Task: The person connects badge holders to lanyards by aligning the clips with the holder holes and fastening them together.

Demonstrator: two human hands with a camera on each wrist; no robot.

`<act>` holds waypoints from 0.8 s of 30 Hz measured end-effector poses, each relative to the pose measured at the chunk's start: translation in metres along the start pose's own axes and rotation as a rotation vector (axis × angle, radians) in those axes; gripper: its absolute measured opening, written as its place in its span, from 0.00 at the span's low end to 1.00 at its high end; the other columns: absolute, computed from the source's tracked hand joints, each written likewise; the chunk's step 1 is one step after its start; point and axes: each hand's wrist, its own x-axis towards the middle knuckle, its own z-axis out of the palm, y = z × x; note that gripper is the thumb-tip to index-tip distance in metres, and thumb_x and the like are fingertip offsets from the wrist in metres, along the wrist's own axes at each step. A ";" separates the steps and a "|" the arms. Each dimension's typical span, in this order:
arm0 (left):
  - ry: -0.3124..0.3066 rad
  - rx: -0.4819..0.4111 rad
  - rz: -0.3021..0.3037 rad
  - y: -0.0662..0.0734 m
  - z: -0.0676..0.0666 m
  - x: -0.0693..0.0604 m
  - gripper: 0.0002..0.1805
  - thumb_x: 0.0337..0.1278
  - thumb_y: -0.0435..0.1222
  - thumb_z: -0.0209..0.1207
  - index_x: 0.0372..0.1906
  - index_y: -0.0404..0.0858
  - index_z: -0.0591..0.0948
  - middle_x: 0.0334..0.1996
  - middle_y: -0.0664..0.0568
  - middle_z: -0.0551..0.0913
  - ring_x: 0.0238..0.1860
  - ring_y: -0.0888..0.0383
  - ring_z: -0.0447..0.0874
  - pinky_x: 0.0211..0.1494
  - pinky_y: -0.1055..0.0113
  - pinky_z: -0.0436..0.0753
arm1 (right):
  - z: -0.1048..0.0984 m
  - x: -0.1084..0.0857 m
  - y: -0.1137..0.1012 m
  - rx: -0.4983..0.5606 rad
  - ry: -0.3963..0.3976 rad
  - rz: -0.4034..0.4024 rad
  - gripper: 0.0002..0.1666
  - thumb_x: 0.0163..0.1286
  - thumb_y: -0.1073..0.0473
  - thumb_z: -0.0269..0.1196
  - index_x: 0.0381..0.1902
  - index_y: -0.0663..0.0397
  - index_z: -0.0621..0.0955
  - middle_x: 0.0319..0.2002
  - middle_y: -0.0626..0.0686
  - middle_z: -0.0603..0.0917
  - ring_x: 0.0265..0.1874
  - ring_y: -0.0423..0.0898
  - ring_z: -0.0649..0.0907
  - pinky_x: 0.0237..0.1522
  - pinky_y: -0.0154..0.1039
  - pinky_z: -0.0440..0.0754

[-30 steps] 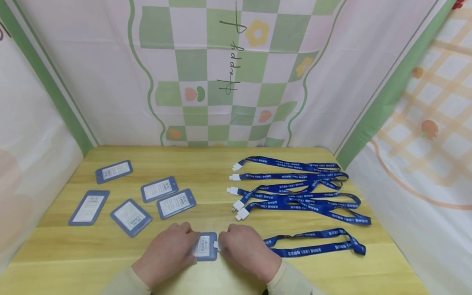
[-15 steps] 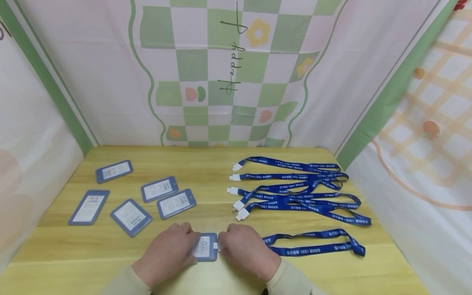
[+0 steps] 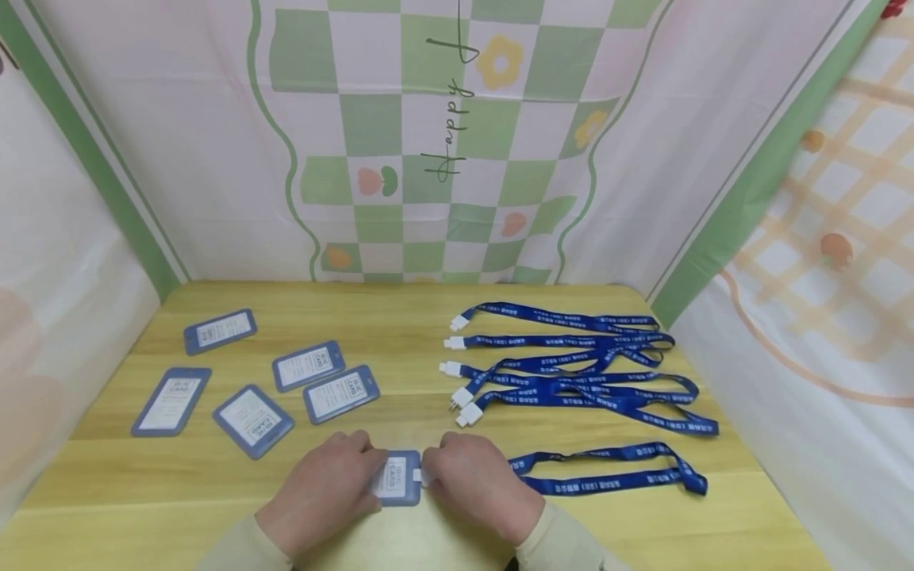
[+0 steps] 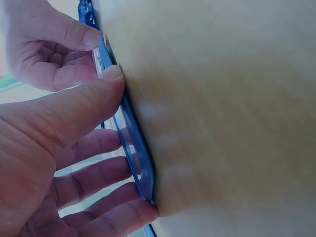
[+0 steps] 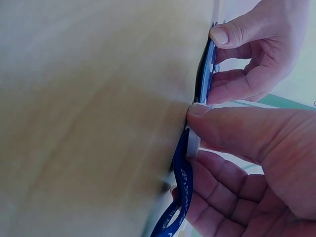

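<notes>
While a green-and-white checked cloth [image 3: 428, 143] hangs at the back, a yellow wooden bench [image 3: 128, 492] spreads out before it. Five blue lanyards [image 3: 557, 342] lie overlapping on the right, a sixth lanyard [image 3: 607, 483] nearer the front. Near the front middle, the left hand [image 3: 324, 492] and right hand [image 3: 481, 485] sit close together, thumbs pinching against fingers. Five badge holders [image 3: 253, 420] lie scattered at left, while the left hand grips another badge holder [image 3: 405, 480] between the two; at its right edge, the right hand pinches a white clip [image 5: 193, 143], hooked through or not, I cannot tell.
</notes>
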 end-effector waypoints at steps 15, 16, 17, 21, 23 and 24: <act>-0.006 0.007 -0.006 0.002 -0.002 0.000 0.27 0.48 0.51 0.76 0.52 0.43 0.87 0.36 0.56 0.81 0.33 0.61 0.73 0.33 0.70 0.77 | -0.001 0.001 0.001 0.020 -0.029 0.020 0.03 0.69 0.57 0.70 0.37 0.45 0.90 0.22 0.41 0.79 0.21 0.35 0.70 0.22 0.27 0.68; -0.006 0.007 -0.006 0.002 -0.001 -0.001 0.27 0.48 0.51 0.76 0.52 0.43 0.87 0.36 0.56 0.81 0.33 0.61 0.73 0.33 0.70 0.78 | -0.001 0.001 0.001 0.022 -0.028 0.019 0.03 0.69 0.57 0.70 0.37 0.45 0.90 0.22 0.41 0.79 0.21 0.35 0.70 0.22 0.27 0.68; -0.006 0.007 -0.005 0.002 -0.001 -0.001 0.27 0.48 0.51 0.76 0.52 0.43 0.87 0.36 0.56 0.81 0.33 0.62 0.73 0.33 0.70 0.78 | -0.001 0.001 0.001 0.024 -0.026 0.017 0.03 0.69 0.57 0.70 0.37 0.45 0.90 0.22 0.41 0.79 0.21 0.35 0.70 0.22 0.27 0.68; -0.007 0.009 0.000 0.002 -0.001 -0.002 0.28 0.48 0.52 0.76 0.53 0.43 0.87 0.37 0.56 0.81 0.34 0.62 0.74 0.34 0.70 0.79 | 0.000 0.001 0.002 0.022 -0.022 0.017 0.03 0.68 0.57 0.70 0.37 0.45 0.90 0.22 0.41 0.79 0.21 0.35 0.69 0.22 0.27 0.68; -0.006 0.010 0.000 0.001 0.000 -0.002 0.28 0.48 0.52 0.76 0.54 0.43 0.87 0.37 0.56 0.82 0.34 0.62 0.74 0.34 0.69 0.79 | 0.001 0.001 0.002 0.017 -0.018 0.018 0.03 0.68 0.57 0.70 0.37 0.45 0.90 0.22 0.40 0.79 0.21 0.35 0.69 0.22 0.27 0.68; -0.005 0.011 0.000 0.001 0.000 -0.002 0.28 0.48 0.52 0.76 0.54 0.43 0.87 0.37 0.56 0.82 0.34 0.62 0.74 0.35 0.69 0.79 | 0.001 0.001 0.002 0.015 -0.018 0.019 0.03 0.68 0.57 0.70 0.37 0.45 0.90 0.22 0.41 0.79 0.21 0.35 0.69 0.22 0.27 0.68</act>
